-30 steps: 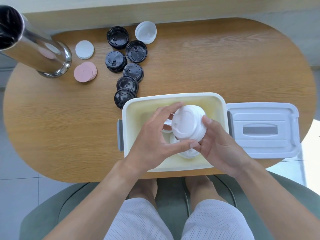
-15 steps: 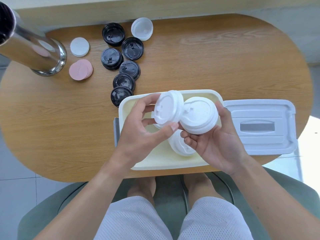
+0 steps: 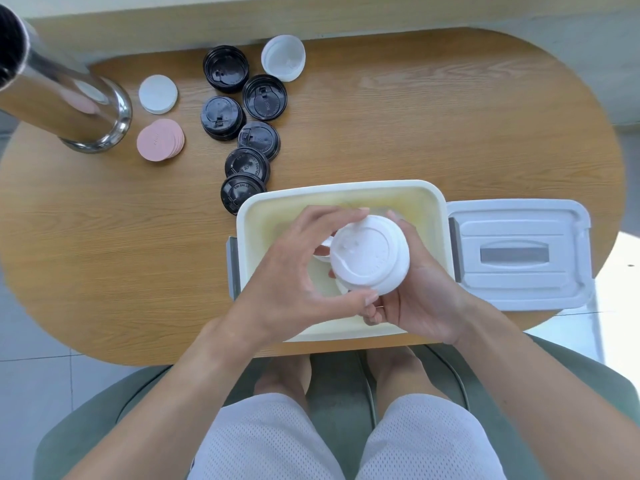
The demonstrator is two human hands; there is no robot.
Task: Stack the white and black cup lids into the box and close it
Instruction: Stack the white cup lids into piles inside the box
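Wooden table (image 3: 381, 109); both hands grip white lid stack (image 3: 369, 259) directly over open box (image 3: 346, 192): left hand (image 3: 294, 275) fingers around it, right hand (image 3: 419, 292) cupping underneath.

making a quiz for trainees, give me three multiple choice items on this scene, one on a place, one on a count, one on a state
1. Where does the box lid lie?
A. on the box
B. on the table, right of the box
C. on the floor

2. How many black cup lids lie on the table?
A. three
B. six
C. nine

3. What do the hands hold?
A. white cup lids
B. the pink discs
C. nothing

Answers: 1 B, it lies flat beside the open box. 2 B, six lie left of the box. 3 A, left hand and right hand grip the white cup lids.
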